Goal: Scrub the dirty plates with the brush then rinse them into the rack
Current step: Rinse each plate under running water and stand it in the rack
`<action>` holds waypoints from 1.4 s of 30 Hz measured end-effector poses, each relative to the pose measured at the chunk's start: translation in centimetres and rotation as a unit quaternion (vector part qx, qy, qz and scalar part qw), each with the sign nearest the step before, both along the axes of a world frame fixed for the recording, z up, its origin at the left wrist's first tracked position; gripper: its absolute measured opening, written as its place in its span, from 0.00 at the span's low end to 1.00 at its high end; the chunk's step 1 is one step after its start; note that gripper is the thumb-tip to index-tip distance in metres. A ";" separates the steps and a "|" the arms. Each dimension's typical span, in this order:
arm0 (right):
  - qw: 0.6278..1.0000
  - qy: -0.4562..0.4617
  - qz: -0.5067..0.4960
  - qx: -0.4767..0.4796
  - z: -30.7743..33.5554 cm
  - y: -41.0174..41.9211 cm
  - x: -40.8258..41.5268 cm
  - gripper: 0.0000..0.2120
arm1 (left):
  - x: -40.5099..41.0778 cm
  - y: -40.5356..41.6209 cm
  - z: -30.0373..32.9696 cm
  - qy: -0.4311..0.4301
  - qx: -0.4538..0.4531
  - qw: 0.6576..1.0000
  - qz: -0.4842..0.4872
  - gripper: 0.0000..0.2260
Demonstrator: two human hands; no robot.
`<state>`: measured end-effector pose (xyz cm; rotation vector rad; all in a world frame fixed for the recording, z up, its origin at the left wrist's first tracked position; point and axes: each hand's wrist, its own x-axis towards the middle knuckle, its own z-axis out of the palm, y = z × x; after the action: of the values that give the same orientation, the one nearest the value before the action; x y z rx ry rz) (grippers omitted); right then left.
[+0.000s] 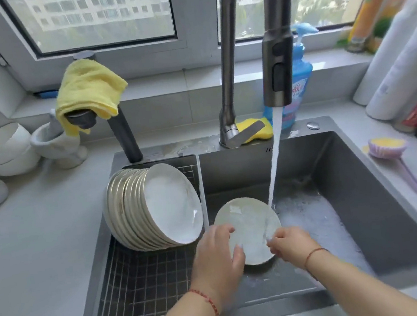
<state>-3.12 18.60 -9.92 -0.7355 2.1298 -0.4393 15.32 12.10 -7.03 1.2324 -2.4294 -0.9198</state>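
The plate is held tilted in the sink under running water, gripped at its near rim by the left hand and pinched by the right hand. It is judged wet, slippery and breakable; a rim hold is advised. The rack, just left, offers open room before the stacked plates.

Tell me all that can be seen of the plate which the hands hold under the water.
The plate is round, white or pale, with a thin dark or golden rim, and looks like glazed ceramic. It is wet and shiny, tilted with its face up toward the camera, above the sink basin, right of the rack. The left hand grips its left edge, thumb on the face; the right hand pinches its lower right edge. The water stream from the faucet hits its upper right rim.
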 end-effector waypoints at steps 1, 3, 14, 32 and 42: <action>0.999 -0.020 -0.022 0.024 -0.8 0.0 -1.4 0.11 | -0.3 0.4 -0.4 -0.040 -0.001 0.999 -0.016 0.16; 0.990 -0.086 -0.094 0.065 -2.2 -0.4 -3.8 0.12 | -0.8 1.1 -0.8 -0.116 -0.037 0.991 -0.048 0.18; 0.917 -0.258 -0.285 0.107 -5.3 -1.0 -6.2 0.03 | -1.4 1.2 -0.8 -0.199 -0.067 0.976 -0.062 0.16; 0.847 -0.351 -0.396 0.060 -7.7 -3.1 -5.5 0.15 | -7.3 -0.4 -1.4 0.063 0.438 0.874 0.200 0.21; 0.891 -0.244 -0.380 0.056 -10.7 -4.5 -5.8 0.18 | -6.6 -1.5 -1.8 0.157 0.539 0.780 0.276 0.27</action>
<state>-8.88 14.15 -20.66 0.3029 1.8537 -0.8040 8.76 10.65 -8.80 1.7343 -1.0217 -2.1632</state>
